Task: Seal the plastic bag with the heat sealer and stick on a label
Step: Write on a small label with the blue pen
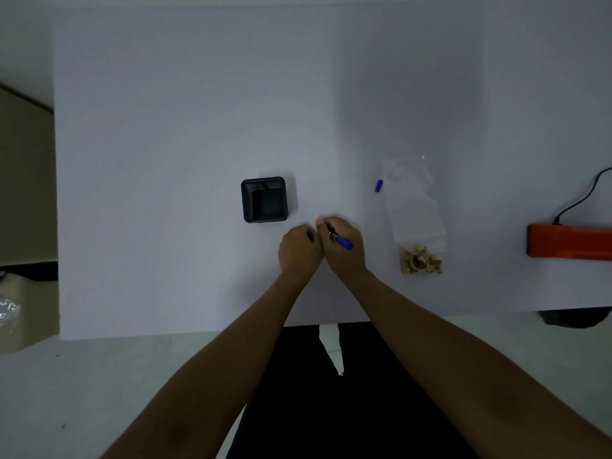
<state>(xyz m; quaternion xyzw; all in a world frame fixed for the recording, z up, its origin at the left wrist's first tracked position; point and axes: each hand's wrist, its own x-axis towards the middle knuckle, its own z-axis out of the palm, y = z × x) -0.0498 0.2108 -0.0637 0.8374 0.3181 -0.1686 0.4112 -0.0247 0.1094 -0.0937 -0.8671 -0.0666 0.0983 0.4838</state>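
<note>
A clear plastic bag (414, 213) lies flat on the white table (165, 127), right of centre, with small beige pieces (420, 260) bunched at its near end. The orange heat sealer (569, 241) sits at the right edge, apart from the bag. My right hand (342, 243) is closed around a blue pen (344, 242), its tip pointing down-left near a small white label (323, 218) that I can barely see. My left hand (299, 250) rests curled beside it, touching the right hand; what its fingers pin is hidden. A blue pen cap (379, 186) lies left of the bag.
A black square mesh holder (264, 200) stands left of my hands. A black cable (583, 197) runs from the sealer off the right edge. A cardboard box (23, 180) and crumpled clear plastic (8, 309) sit beyond the table's left side.
</note>
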